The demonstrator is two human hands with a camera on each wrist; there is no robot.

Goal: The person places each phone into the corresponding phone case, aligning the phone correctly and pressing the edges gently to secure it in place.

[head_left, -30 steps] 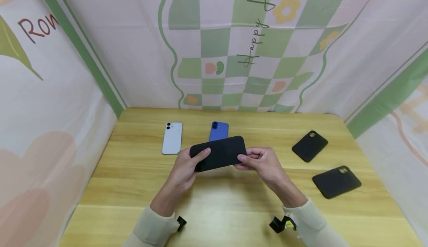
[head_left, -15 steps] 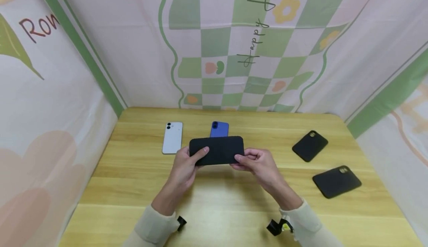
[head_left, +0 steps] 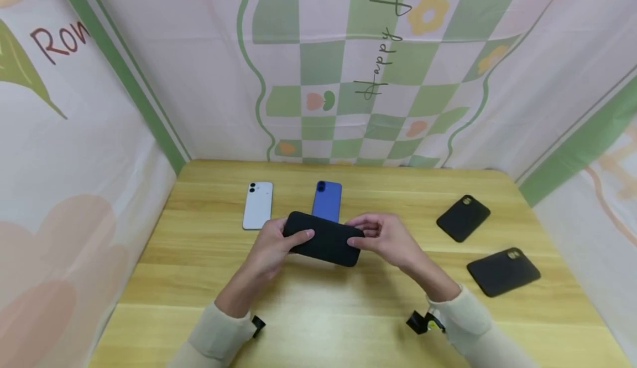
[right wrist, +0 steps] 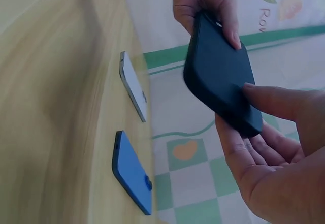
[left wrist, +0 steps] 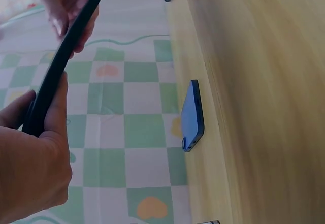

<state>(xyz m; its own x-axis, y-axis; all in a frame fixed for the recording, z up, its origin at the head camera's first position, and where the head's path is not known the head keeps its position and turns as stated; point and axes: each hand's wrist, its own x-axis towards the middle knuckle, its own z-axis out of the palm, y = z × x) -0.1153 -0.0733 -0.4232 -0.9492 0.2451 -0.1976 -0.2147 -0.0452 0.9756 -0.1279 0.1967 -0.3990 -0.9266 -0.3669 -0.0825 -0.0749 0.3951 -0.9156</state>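
Observation:
A black phone case (head_left: 328,242) is held above the table between both hands, its flat back facing up. My left hand (head_left: 269,250) grips its left end, thumb laid across the back and fingers underneath. At the other end my right hand (head_left: 390,240) pinches it between thumb and fingers. The right wrist view shows the case's rounded corner and side wall, with a cutout partly hidden at the left hand's end. Seen from the left wrist, the case is nearly edge-on. Whether a phone sits inside I cannot tell.
Beyond the hands lie a white phone (head_left: 257,206) and a blue phone (head_left: 327,201), backs up, on the wooden table (head_left: 318,324). Two more black phone cases, one farther back (head_left: 463,218) and another nearer case (head_left: 504,272), lie at the right. A patterned curtain (head_left: 318,69) encloses the table.
The black phone case has tilted, its right end now lower and nearer the body, and it uncovers more of the blue phone. Both hands keep hold of it; the right fingers shift at the edge.

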